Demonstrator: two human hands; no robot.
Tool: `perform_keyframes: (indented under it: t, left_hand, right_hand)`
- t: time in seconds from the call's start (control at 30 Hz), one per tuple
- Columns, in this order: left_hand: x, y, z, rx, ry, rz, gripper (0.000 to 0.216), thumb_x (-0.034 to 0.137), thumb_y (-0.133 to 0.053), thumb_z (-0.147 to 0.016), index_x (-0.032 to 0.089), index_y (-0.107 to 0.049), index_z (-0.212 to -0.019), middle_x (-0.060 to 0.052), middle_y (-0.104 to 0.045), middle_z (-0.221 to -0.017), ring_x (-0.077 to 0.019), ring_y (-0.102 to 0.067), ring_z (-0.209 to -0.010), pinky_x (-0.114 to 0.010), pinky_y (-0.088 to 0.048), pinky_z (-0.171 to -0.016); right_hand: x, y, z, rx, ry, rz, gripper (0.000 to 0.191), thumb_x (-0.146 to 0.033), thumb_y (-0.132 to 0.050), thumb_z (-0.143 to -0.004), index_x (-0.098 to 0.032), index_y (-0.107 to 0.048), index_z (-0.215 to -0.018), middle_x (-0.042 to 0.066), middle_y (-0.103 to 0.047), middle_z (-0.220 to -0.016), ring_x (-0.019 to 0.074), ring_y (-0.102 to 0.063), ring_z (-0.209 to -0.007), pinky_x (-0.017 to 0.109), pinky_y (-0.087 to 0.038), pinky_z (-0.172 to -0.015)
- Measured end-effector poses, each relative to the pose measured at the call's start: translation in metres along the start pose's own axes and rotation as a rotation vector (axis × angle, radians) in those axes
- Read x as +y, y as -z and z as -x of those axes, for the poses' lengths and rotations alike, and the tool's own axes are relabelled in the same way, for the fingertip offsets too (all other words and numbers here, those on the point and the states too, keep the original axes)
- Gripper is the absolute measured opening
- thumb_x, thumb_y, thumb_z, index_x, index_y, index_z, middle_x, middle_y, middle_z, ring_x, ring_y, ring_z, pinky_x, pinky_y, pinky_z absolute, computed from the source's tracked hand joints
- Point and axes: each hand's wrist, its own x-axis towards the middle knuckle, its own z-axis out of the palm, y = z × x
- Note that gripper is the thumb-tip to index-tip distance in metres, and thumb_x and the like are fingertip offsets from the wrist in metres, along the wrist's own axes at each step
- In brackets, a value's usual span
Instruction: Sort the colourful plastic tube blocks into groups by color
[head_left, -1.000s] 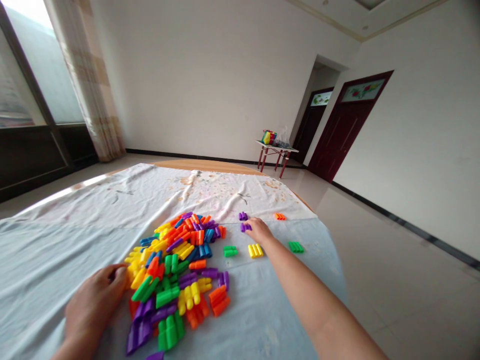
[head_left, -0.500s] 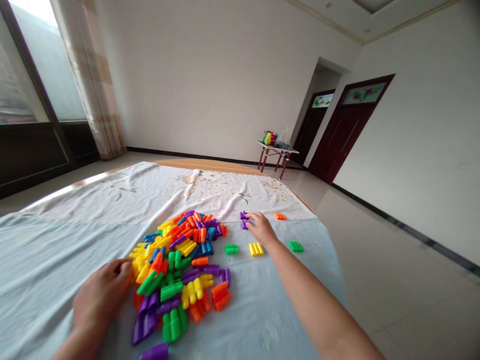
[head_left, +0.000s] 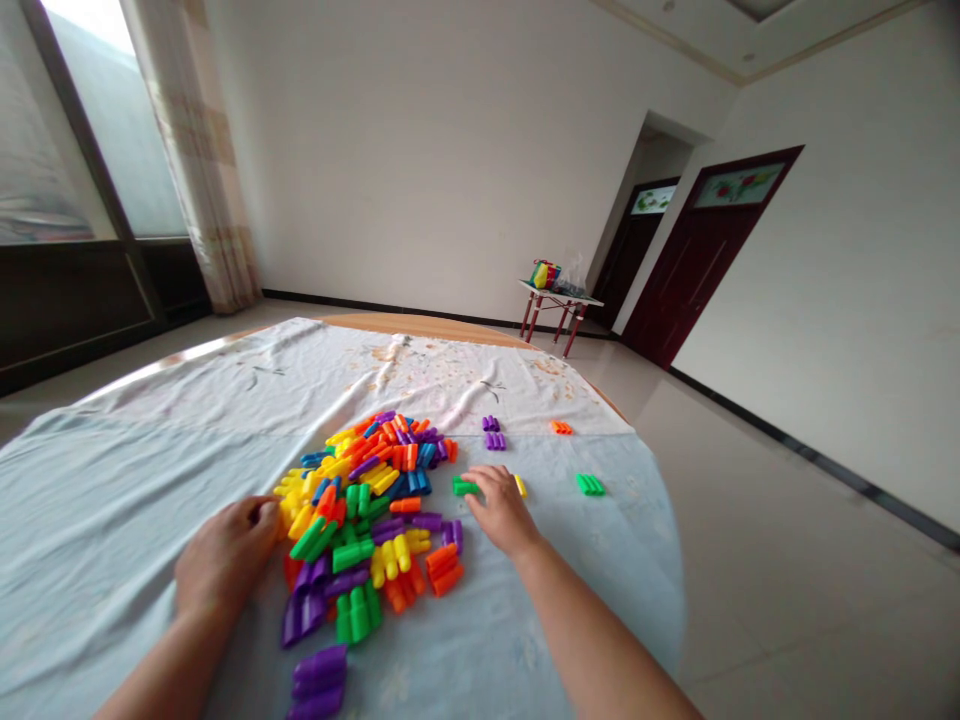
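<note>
A heap of coloured plastic blocks (head_left: 367, 510) lies on the pale cloth of a round table (head_left: 150, 470). My left hand (head_left: 225, 555) rests at the heap's left edge beside yellow blocks, its fingers curled in; what they hold, if anything, is hidden. To the right of the heap, my right hand (head_left: 501, 505) lies low over the cloth with fingers stretched toward a lone green block (head_left: 463, 487). It partly covers a yellow block (head_left: 520, 486). Two purple blocks (head_left: 492, 432) sit together farther back.
Single blocks lie apart on the cloth: an orange one (head_left: 559, 427), a green one (head_left: 589, 484) and a purple one (head_left: 319, 680) near me. The table's right edge drops to a tiled floor. A small red-legged table (head_left: 559, 298) stands by dark doors (head_left: 694, 255).
My right hand drew back from the two purple blocks, leaving them side by side, and now sits over the yellow block near the green one. My left hand stayed at the heap's edge.
</note>
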Motion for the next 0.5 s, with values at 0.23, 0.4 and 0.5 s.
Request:
perform_keyframes:
  t: [0.23,0.4,0.5]
  left_hand:
    - [0.001,0.001,0.000,0.007,-0.010,0.004,0.053,0.047,-0.025,-0.082,0.019,-0.062,-0.107,-0.013,-0.063,-0.107,-0.0279,-0.056,-0.095,-0.030,-0.038,-0.062]
    - [0.000,-0.001,-0.001,0.004,-0.014,-0.008,0.052,0.046,-0.024,-0.083,0.020,-0.061,-0.108,-0.012,-0.062,-0.109,-0.0269,-0.056,-0.096,-0.029,-0.038,-0.064]
    - [0.001,-0.001,-0.001,-0.005,-0.005,-0.014,0.053,0.047,-0.023,-0.083,0.020,-0.059,-0.109,-0.012,-0.062,-0.109,-0.0273,-0.056,-0.095,-0.030,-0.038,-0.063]
  right_hand:
    - [-0.001,0.006,0.001,-0.116,-0.039,0.077,0.025,-0.016,-0.052,-0.084,-0.027,-0.064,-0.104,0.002,-0.067,-0.096,0.0196,-0.052,-0.095,0.033,-0.035,-0.085]
    - [-0.002,0.012,0.002,-0.177,-0.006,0.040,0.027,-0.016,-0.048,-0.086,-0.027,-0.063,-0.105,0.001,-0.066,-0.097,0.0184,-0.053,-0.094,0.032,-0.034,-0.084]
    - [0.000,0.012,0.001,-0.092,-0.018,0.061,0.027,-0.015,-0.050,-0.084,-0.025,-0.062,-0.106,0.003,-0.064,-0.103,0.0196,-0.051,-0.099,0.033,-0.035,-0.087]
